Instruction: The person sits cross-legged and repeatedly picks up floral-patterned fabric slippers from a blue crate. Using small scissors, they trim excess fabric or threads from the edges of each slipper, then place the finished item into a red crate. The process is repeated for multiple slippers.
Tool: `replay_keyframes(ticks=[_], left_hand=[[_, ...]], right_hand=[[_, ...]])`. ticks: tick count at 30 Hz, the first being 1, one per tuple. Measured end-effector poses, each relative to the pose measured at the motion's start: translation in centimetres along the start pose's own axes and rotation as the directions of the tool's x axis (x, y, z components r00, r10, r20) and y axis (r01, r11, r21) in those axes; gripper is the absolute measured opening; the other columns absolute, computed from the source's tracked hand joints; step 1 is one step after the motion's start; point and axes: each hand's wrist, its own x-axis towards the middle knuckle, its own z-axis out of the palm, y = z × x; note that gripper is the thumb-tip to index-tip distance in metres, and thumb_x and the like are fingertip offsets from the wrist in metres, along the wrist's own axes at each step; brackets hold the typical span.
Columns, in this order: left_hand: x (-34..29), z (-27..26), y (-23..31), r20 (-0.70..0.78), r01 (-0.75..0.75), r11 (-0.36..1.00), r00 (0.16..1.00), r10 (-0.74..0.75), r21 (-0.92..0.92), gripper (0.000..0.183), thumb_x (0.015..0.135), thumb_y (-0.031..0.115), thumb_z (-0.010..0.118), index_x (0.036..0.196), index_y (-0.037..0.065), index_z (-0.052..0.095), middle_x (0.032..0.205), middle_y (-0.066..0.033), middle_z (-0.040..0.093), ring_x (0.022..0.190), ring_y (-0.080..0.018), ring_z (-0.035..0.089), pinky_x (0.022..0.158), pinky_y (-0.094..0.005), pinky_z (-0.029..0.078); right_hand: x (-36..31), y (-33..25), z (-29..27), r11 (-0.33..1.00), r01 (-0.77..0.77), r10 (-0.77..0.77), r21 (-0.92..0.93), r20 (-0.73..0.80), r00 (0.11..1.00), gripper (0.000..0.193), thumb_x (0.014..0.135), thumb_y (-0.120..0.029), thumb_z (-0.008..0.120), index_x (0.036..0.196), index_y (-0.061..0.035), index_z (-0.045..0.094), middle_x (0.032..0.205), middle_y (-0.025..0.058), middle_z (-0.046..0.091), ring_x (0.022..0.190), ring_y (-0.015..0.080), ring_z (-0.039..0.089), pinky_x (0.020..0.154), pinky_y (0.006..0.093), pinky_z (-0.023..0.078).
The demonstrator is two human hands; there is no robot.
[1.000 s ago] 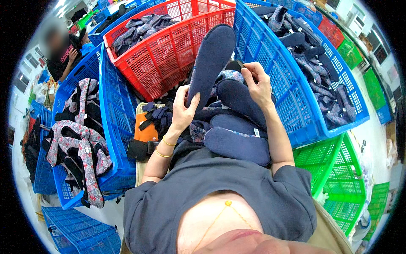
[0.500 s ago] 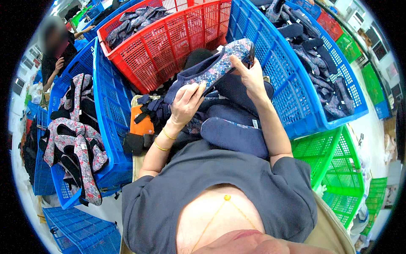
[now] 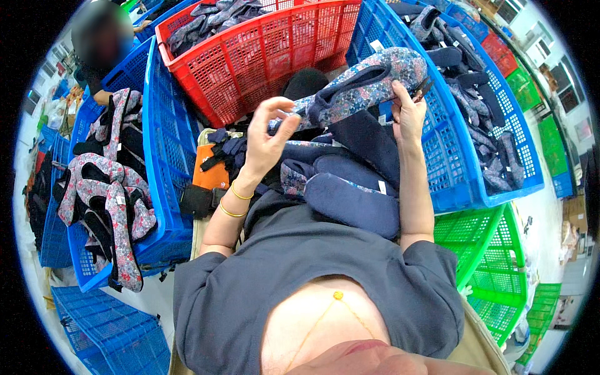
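A floral blue-and-white slipper [image 3: 381, 65] with a dark lining is held up in front of me, tilted, its opening facing up. My right hand [image 3: 409, 115] grips it at the rounded toe end, thumb on top. A small dark piece beside those fingers may be a tool; I cannot make it out. At the narrower heel end, my left hand [image 3: 267, 134] has its fingers apart and curved, close to the fabric but not closed on it. Below, across my lap, lie several more slippers with navy soles [image 3: 350, 203], some with white tags.
A red crate [image 3: 262, 62] of slippers stands ahead. Blue crates flank me: the left crate [image 3: 169, 137] holds pink-grey floral slippers, the right crate [image 3: 425, 125] darker ones. Green crates [image 3: 481, 250] sit at lower right. An orange piece [image 3: 209, 169] lies left of my lap. A person is at far left.
The slipper has shifted right and turned so its opening shows more. My left hand has let go of its side and opened by the heel; my right hand has moved right with the slipper.
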Motion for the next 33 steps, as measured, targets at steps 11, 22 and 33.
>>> replay_keyframes(ticks=[11, 22, 33], left_hand=[[-0.5, 1.8, 0.4, 0.011, -0.054, 0.907, 0.998, 0.054, 0.418, 0.015, 0.082, 0.014, 0.073, 0.088, 0.002, 0.068, 0.080, -0.0071, 0.067, 0.070, -0.0168, 0.064, 0.064, -0.0281, 0.050], [-1.7, 0.9, -3.7, 0.219, 0.480, 0.848, 0.873, -0.437, -0.224, 0.019, 0.095, 0.016, 0.059, 0.101, -0.002, 0.063, 0.090, -0.0063, 0.067, 0.080, -0.0118, 0.064, 0.076, -0.0266, 0.054], [-2.1, 1.2, -3.9, 0.141, 0.336, 0.933, 0.938, -0.318, -0.130, 0.017, 0.095, 0.014, 0.059, 0.100, -0.002, 0.061, 0.082, -0.0042, 0.065, 0.075, -0.0078, 0.061, 0.069, -0.0232, 0.051]], right_hand=[[0.0, 2.8, -0.3, 0.985, -0.167, 0.169, -0.053, 0.047, 0.984, 0.014, 0.083, -0.009, 0.071, 0.091, -0.0094, 0.060, 0.073, -0.0032, 0.062, 0.045, 0.0004, 0.044, 0.033, 0.0167, 0.022], [-0.6, 1.5, -0.5, 0.680, 0.145, 0.005, -0.719, 0.202, 0.979, 0.044, 0.093, -0.044, 0.057, 0.108, -0.0032, 0.066, 0.082, 0.0034, 0.060, 0.068, 0.0134, 0.055, 0.061, 0.0268, 0.044], [-6.0, 1.2, 2.9, 0.547, -0.508, 0.837, -0.665, 0.414, 0.358, 0.046, 0.099, -0.046, 0.046, 0.096, -0.0037, 0.062, 0.063, -0.0075, 0.043, 0.043, -0.0009, 0.027, 0.037, 0.0167, 0.015]])
